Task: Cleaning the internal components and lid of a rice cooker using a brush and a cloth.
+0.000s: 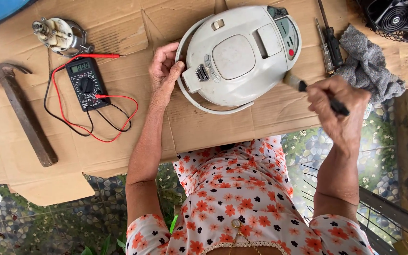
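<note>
My R hand (338, 106), nearest to me, is closed in a fist round a brush (315, 94) w/ black handle; bristle end touches the lower R side of the cooker (239, 52)

My L hand (163, 71) is partly open, fingers curled, thumb and fingertips resting on the cooker's L edge by its wire carry handle (190, 94), which is swung out round the L and near side

Cooker: white, rounded, lid shut, lid facing up at me, control panel w/ red button at far R. It sits on flattened cardboard (119, 141) in the middle of the work area, just beyond my lap

L of my L arm: multimeter (86, 82), black, red and black leads looped on the cardboard near it. Further L, well apart: old hammer (17, 111), rusty head

R of cooker, beyond my R hand: grey rag (369, 68), two screwdrivers (329, 45) just beside it

Far L: small motor part (60, 35), metal. Far R corner: black fan (397, 19), only partly in view
</note>
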